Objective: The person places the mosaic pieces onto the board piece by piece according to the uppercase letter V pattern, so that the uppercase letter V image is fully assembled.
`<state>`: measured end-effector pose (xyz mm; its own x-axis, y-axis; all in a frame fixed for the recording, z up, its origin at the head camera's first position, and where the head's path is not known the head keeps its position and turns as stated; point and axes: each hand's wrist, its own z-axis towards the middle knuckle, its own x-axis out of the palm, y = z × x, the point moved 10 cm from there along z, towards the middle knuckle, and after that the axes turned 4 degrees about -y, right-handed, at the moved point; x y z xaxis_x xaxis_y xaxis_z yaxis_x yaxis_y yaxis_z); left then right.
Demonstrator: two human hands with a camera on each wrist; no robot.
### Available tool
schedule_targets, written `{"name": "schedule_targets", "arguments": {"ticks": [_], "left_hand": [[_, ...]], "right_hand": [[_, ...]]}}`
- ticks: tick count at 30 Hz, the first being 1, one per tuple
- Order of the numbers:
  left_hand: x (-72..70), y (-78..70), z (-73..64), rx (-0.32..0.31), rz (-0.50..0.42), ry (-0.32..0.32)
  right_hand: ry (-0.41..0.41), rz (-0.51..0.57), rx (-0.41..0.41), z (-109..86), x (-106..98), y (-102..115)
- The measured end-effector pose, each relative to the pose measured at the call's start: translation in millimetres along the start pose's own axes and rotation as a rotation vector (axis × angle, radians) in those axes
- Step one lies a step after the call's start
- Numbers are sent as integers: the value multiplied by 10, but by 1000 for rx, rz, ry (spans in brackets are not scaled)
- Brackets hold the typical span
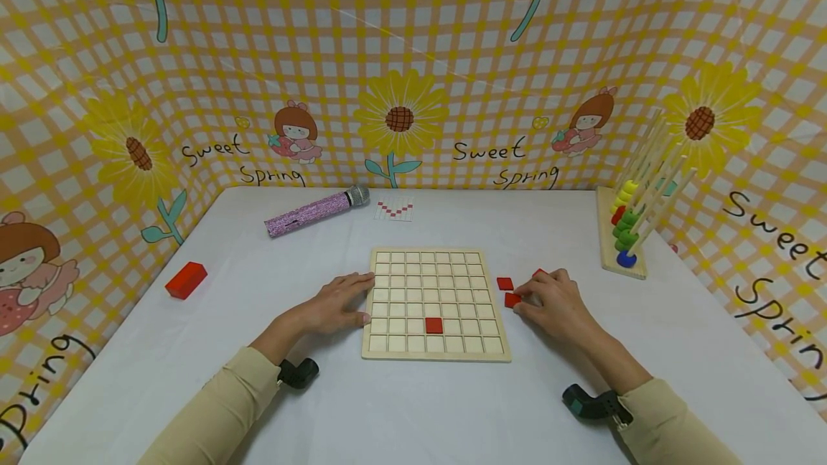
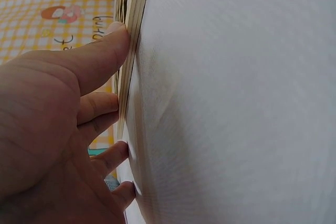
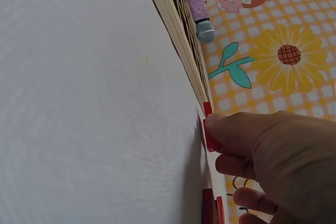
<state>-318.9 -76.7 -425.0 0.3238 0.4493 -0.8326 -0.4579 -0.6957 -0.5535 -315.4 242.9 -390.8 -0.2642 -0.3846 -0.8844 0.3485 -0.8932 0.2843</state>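
Lying flat, gridded board (image 1: 431, 294) square-on, face up

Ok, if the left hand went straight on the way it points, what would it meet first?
The wooden grid board: the left hand points at its left edge and seems to be touching it, though contact at each finger is hard to judge.

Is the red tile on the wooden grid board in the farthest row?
No, the red tile is in the second-nearest row of the wooden grid board.
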Motion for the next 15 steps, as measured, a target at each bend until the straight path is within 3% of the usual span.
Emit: {"name": "schedule_targets", "arguments": {"ticks": [9,15], "left_hand": [[-39,-61,-34,46,-33,-20],[-8,-21,-10,9,-16,0]], "right_hand": [[-24,32,-37,33,-58,199],[-30,46,-69,52,-49,382]]}}
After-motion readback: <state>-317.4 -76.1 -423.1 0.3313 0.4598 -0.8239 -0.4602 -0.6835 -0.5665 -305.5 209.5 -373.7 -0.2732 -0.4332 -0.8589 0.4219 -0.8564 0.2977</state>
